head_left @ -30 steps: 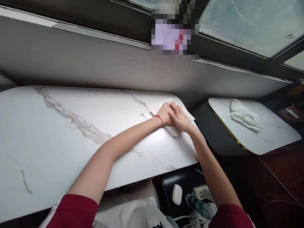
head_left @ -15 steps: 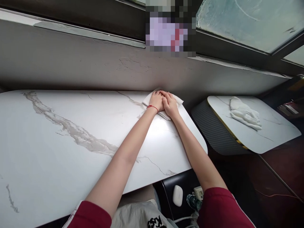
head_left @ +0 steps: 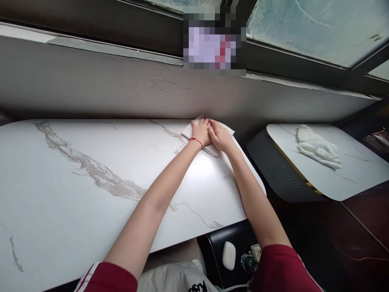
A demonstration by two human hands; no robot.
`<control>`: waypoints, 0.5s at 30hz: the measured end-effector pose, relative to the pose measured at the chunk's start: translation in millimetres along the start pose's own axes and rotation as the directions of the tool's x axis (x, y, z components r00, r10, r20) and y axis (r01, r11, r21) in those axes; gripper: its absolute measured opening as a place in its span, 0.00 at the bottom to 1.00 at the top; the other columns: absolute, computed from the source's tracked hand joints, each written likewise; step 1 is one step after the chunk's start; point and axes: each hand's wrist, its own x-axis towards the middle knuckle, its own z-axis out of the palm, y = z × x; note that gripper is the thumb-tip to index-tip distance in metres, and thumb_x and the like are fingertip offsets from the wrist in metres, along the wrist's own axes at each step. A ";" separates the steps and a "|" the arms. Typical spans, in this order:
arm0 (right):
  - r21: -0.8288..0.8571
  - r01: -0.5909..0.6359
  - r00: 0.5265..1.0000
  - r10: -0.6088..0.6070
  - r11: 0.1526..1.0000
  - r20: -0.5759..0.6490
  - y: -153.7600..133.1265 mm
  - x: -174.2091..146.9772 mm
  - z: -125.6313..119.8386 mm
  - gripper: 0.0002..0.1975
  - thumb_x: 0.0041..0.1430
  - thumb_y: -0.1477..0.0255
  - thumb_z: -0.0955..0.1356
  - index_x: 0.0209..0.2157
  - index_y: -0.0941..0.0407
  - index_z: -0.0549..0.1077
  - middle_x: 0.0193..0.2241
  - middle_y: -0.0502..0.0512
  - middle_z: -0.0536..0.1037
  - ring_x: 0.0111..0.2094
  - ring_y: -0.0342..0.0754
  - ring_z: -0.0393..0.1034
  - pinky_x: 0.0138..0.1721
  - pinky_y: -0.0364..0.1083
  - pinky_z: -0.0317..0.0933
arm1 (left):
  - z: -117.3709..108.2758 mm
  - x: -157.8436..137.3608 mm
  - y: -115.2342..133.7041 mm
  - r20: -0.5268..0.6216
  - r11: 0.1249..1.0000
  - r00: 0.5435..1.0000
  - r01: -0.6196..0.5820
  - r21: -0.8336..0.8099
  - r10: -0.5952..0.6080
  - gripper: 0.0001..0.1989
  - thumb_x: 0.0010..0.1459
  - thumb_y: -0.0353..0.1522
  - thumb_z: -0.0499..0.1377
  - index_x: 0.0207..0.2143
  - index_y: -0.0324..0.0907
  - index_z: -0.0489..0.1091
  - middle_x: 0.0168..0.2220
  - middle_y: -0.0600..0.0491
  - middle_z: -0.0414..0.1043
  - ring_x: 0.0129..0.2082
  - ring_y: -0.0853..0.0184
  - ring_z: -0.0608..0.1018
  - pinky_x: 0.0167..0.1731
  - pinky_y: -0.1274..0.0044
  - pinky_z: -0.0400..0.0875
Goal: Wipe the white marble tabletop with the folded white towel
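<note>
The cloth (head_left: pixel 187 130) and tabletop (head_left: pixel 82 215) (veined grey-brown) are both white.

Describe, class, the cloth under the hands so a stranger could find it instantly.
Start at the long marble-patterned table along the wall. At its far right corner, a white cloth lies under the left hand and right hand. Unlike the bunched white cloth on the neighbouring table, it has hands on it.

Only text in view is black lettering (head_left: pixel 199 287) on the pale fabric (head_left: pixel 172 278) at bottom, apparently starting with K, rest cut off by frame edge; pixelated patch (head_left: pixel 209 48) at the window is unreadable.
</note>
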 end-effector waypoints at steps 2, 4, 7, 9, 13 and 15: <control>-0.019 0.008 0.998 -0.007 1.000 0.058 -1.9 -3.8 -12.1 0.30 0.71 0.55 0.54 0.64 0.60 0.63 0.61 0.69 0.71 0.62 0.63 0.67 0.61 0.62 0.62 | -0.6 0.0 0.5 0.004 1.000 1.000 -0.008 0.006 0.008 0.26 0.69 0.36 0.48 0.67 0.38 0.60 0.70 0.41 0.57 0.69 0.51 0.58 0.66 0.46 0.52; -0.043 0.002 0.996 0.002 0.999 0.091 -3.7 -7.9 -22.6 0.28 0.70 0.56 0.56 0.62 0.59 0.64 0.54 0.68 0.77 0.53 0.62 0.74 0.55 0.61 0.67 | -0.2 0.1 2.0 -0.004 1.000 1.000 -0.008 0.005 0.008 0.27 0.69 0.38 0.48 0.66 0.37 0.61 0.70 0.40 0.58 0.68 0.50 0.59 0.66 0.47 0.52; -0.094 -0.009 0.997 0.016 0.996 0.072 -5.0 -11.8 -31.8 0.23 0.70 0.59 0.58 0.58 0.58 0.68 0.46 0.66 0.80 0.45 0.62 0.75 0.48 0.59 0.69 | 1.9 0.7 7.1 -0.025 1.000 1.000 0.017 0.000 -0.017 0.27 0.69 0.39 0.47 0.66 0.38 0.62 0.70 0.40 0.58 0.69 0.50 0.59 0.66 0.48 0.52; -0.129 -0.010 1.000 0.012 0.992 0.017 -4.7 -12.1 -33.3 0.21 0.70 0.60 0.59 0.56 0.57 0.69 0.49 0.68 0.78 0.48 0.63 0.74 0.49 0.60 0.68 | 4.0 1.7 12.2 -0.014 1.000 0.999 0.030 -0.003 -0.031 0.28 0.69 0.40 0.48 0.67 0.38 0.60 0.70 0.40 0.57 0.69 0.49 0.58 0.66 0.47 0.51; -0.112 0.053 0.993 -0.064 0.992 -0.098 -2.5 -10.1 -31.0 0.21 0.71 0.59 0.58 0.56 0.54 0.71 0.56 0.67 0.74 0.54 0.65 0.70 0.56 0.64 0.65 | 10.8 5.7 23.9 0.038 0.998 0.998 -0.039 -0.043 0.040 0.30 0.65 0.40 0.56 0.67 0.41 0.60 0.72 0.41 0.53 0.71 0.46 0.54 0.67 0.44 0.47; -0.049 0.111 0.987 -0.116 0.993 -0.108 -1.9 -9.7 -29.4 0.20 0.71 0.59 0.59 0.55 0.51 0.72 0.57 0.63 0.74 0.59 0.65 0.67 0.59 0.64 0.62 | 16.7 7.7 29.9 0.022 0.990 0.996 -0.088 -0.109 0.091 0.29 0.61 0.37 0.60 0.64 0.45 0.65 0.72 0.45 0.55 0.72 0.47 0.53 0.69 0.47 0.44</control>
